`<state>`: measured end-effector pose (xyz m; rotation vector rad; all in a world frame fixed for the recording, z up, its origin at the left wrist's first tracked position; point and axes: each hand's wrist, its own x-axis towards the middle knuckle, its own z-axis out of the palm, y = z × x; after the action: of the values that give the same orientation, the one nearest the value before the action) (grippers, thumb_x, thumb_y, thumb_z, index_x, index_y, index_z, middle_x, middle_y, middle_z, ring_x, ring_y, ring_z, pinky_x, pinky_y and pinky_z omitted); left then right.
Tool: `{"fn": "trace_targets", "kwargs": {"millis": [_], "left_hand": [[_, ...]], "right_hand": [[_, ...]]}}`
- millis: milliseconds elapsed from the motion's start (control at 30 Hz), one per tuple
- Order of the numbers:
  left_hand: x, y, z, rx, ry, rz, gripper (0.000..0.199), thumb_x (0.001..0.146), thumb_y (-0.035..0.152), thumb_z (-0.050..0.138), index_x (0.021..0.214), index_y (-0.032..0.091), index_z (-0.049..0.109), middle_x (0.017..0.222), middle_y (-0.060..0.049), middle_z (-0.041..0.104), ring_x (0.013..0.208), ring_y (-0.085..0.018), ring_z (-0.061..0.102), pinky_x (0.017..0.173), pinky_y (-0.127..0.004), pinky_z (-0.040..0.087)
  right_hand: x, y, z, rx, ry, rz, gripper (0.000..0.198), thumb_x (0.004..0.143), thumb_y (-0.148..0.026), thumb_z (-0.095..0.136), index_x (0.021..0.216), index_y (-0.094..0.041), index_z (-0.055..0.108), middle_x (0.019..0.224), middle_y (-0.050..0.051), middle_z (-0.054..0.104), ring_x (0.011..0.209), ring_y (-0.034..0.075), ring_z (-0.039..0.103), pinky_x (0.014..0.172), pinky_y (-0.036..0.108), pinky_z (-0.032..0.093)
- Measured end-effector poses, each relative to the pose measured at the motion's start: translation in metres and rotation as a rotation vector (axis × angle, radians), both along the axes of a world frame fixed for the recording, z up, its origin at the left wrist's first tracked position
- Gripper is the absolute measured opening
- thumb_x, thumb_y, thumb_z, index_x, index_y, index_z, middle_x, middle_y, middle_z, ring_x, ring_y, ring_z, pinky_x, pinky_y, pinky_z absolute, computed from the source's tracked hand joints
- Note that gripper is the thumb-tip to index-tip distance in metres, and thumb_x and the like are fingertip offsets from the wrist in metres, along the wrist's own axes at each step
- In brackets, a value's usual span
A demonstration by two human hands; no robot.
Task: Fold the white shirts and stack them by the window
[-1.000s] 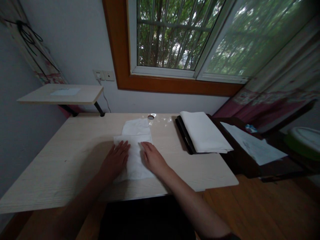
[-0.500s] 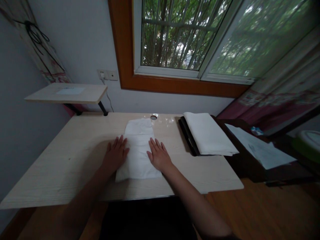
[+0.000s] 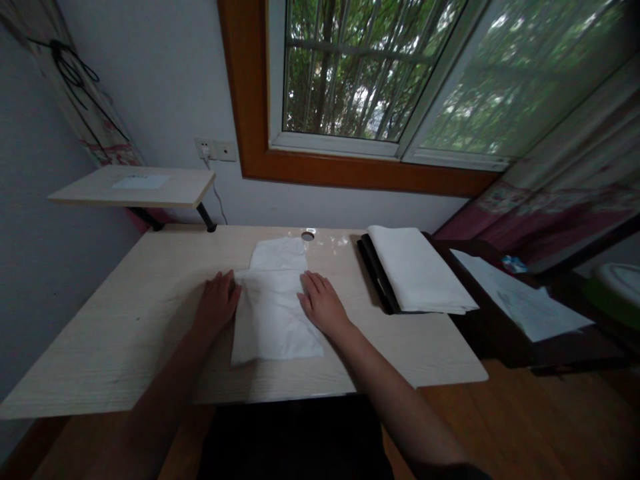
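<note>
A folded white cloth point(image 3: 275, 313) lies flat on the desk in front of me. Its narrower upper part point(image 3: 278, 253) sticks out beyond a straight crosswise fold, and the wider lower part has soft wrinkles. My left hand point(image 3: 217, 303) rests at the cloth's left edge, fingers extended, fingertips by the left end of the fold. On the opposite side, my right hand point(image 3: 324, 303) lies with fingers stretched out over the right edge, thumb towards the cloth's middle. Neither hand visibly grips the fabric, though the undersides of the fingers are hidden.
A pale wooden desk point(image 3: 150, 320) bears a raised shelf point(image 3: 165, 190) at back left. To the right, a folded white stack point(image 3: 420, 267) sits on a black item point(image 3: 375, 277). A dark side table point(image 3: 480, 333) holds a paper sheet point(image 3: 515, 293). A window point(image 3: 365, 80) is behind.
My left hand has slid outward to the left, off the cloth's surface to its edge. My right hand has shifted slightly right and forward. The crosswise fold's ends are now more visible.
</note>
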<state>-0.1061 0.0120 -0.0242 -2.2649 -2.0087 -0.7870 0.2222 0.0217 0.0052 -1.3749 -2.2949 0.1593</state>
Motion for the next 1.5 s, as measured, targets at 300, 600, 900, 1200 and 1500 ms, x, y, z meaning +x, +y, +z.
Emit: {"fn": "trace_targets", "kwargs": {"millis": [300, 600, 900, 1200, 1500], "left_hand": [[0.014, 0.044, 0.011, 0.042, -0.009, -0.171, 0.060, 0.094, 0.044, 0.056, 0.146, 0.016, 0.048, 0.151, -0.018, 0.052, 0.145, -0.034, 0.042, 0.121, -0.054, 0.033], [0.021, 0.034, 0.021, -0.096, 0.024, -0.335, 0.053, 0.091, 0.033, 0.055, 0.141, 0.017, 0.055, 0.132, -0.015, 0.064, 0.123, -0.031, 0.057, 0.111, -0.050, 0.043], [0.001, 0.004, 0.024, -0.197, -0.025, -0.308, 0.066, 0.083, 0.051, 0.068, 0.141, 0.022, 0.057, 0.127, -0.012, 0.065, 0.117, -0.033, 0.059, 0.106, -0.051, 0.044], [-0.020, 0.007, 0.011, -0.211, -0.150, -0.199, 0.053, 0.082, 0.066, 0.065, 0.108, 0.021, 0.070, 0.106, -0.011, 0.070, 0.102, -0.029, 0.063, 0.095, -0.046, 0.050], [-0.013, 0.003, 0.011, -0.187, -0.241, -0.181, 0.039, 0.083, 0.059, 0.065, 0.089, 0.021, 0.067, 0.093, -0.008, 0.066, 0.090, -0.025, 0.061, 0.084, -0.041, 0.052]], "right_hand": [[-0.022, 0.048, -0.006, 0.001, 0.018, 0.115, 0.052, 0.104, -0.035, 0.049, 0.151, -0.013, 0.048, 0.151, 0.018, 0.054, 0.143, 0.027, 0.046, 0.122, 0.047, 0.034], [-0.008, 0.034, -0.001, -0.051, 0.009, 0.121, 0.056, 0.101, -0.036, 0.055, 0.153, -0.017, 0.046, 0.149, 0.014, 0.056, 0.138, 0.027, 0.049, 0.119, 0.045, 0.038], [0.024, 0.013, 0.016, -0.225, 0.090, 0.122, 0.066, 0.083, -0.029, 0.081, 0.144, -0.024, 0.056, 0.124, 0.010, 0.064, 0.114, 0.026, 0.056, 0.103, 0.042, 0.044], [0.028, 0.023, 0.007, -0.254, 0.263, 0.096, 0.031, 0.079, -0.016, 0.079, 0.108, -0.023, 0.069, 0.102, 0.004, 0.062, 0.101, 0.023, 0.056, 0.094, 0.037, 0.043], [0.031, 0.026, 0.002, -0.237, 0.319, 0.122, 0.015, 0.082, -0.016, 0.076, 0.091, -0.021, 0.064, 0.093, 0.002, 0.061, 0.091, 0.021, 0.055, 0.086, 0.033, 0.042]]}}
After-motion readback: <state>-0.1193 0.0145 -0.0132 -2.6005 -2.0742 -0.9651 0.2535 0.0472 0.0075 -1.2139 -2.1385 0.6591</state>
